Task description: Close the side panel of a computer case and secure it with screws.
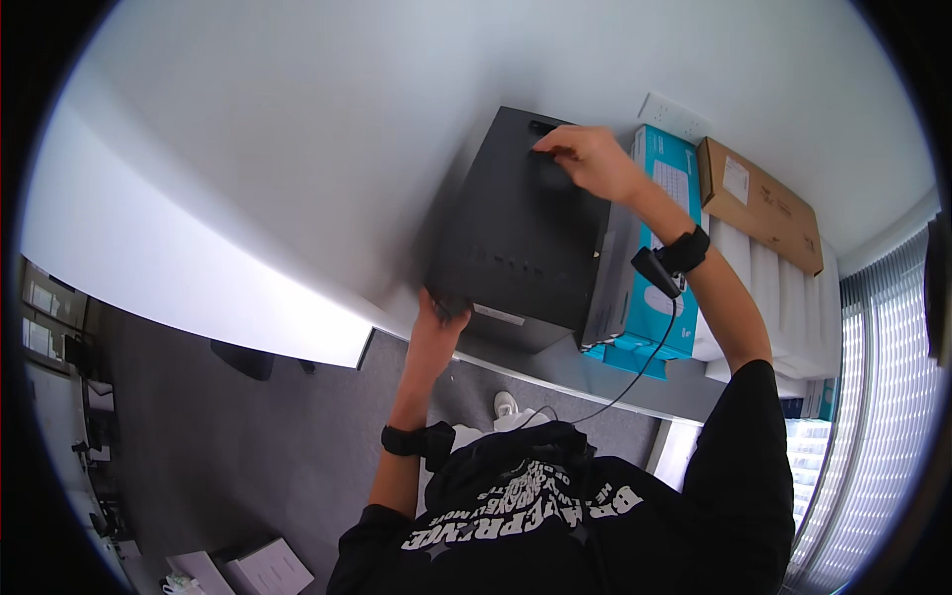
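Note:
A large black box-shaped device (516, 233) stands on a white shelf (198, 198) against the wall. My left hand (439, 309) grips its lower near corner from beneath. My right hand (585, 159) reaches over the top and holds the far upper edge near a small slot. Both wrists wear black bands, and a black cable (635, 377) hangs from the right one.
A teal and white carton (659, 248) stands right of the black device, touching it. Beyond it lie a brown cardboard box (759, 203) and white rolls (783, 288). Window blinds (873, 397) fill the right. Grey floor lies below, with boxes (263, 570) at lower left.

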Demonstrator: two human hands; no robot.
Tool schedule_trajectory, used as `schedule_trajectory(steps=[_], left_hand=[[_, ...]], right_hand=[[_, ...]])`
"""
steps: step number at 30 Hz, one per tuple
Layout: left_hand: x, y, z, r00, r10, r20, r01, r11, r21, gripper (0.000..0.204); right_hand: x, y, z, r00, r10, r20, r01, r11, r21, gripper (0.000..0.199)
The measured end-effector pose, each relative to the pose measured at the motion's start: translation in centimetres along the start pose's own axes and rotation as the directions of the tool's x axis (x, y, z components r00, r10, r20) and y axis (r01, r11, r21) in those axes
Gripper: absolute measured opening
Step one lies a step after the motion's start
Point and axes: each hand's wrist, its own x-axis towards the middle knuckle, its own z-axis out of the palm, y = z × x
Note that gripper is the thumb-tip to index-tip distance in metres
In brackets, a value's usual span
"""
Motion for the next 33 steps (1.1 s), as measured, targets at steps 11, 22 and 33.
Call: schedule_trajectory(steps=[11,22,33], left_hand=[[-2.8,2.6,-0.4,1.0,-0.028,-0.01,0.027,0.999,-0.027,0.081],[0.1,2.2,0.2,0.93,-0.367,0.014,0.334,0.828,-0.451,0.074],[1.6,4.2,0.5,0.896,-0.444,0.02,0.378,0.738,-0.559,0.059]], right_hand=[[-1.9,-3.8,3.9,0.982,-0.134,0.132,0.131,0.991,0.037,0.031],[-6.1,10.9,5.1,0.654,0.699,-0.29,-0.684,0.71,0.17,0.078],[-5.6,5.9,6.2,0.567,0.816,0.115,-0.448,0.188,0.874,0.062]])
